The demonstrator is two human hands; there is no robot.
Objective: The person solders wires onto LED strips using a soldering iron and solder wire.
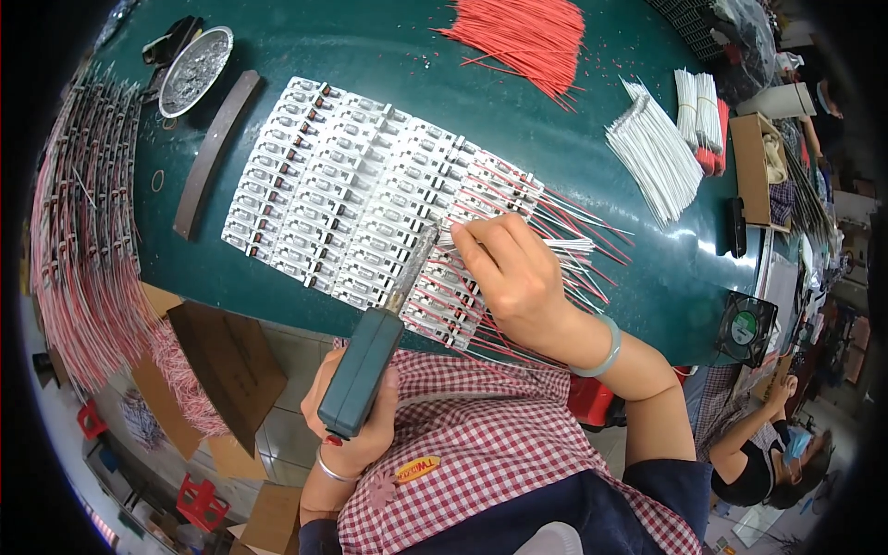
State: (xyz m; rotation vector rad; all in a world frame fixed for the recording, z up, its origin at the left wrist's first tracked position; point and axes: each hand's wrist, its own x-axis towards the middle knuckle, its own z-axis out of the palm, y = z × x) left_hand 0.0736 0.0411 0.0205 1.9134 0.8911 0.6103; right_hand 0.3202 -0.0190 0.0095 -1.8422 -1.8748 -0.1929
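Note:
My left hand [372,437] is closed round the handle of a green soldering gun [359,377]. Its metal tip [427,242] reaches up to the white plastic parts [319,176], laid in close rows on the table. Beside that tip, the fingers of my right hand [520,282] are pinched together on white wires [575,245]; their loose ends stick out past the hand to the right. Red and white wires [587,220] run from the right-hand rows of parts. My palm and fingers hide some of the parts below them.
A dark curved bar [215,153] and a metal bowl [196,72] lie left on the green table [370,46]. Red wires [527,37] and white wires [655,153] are piled beyond. A small fan [746,328] stands at right. Wired strips [88,203] hang at left, above cardboard boxes [231,361]. Another person [754,462] sits at right.

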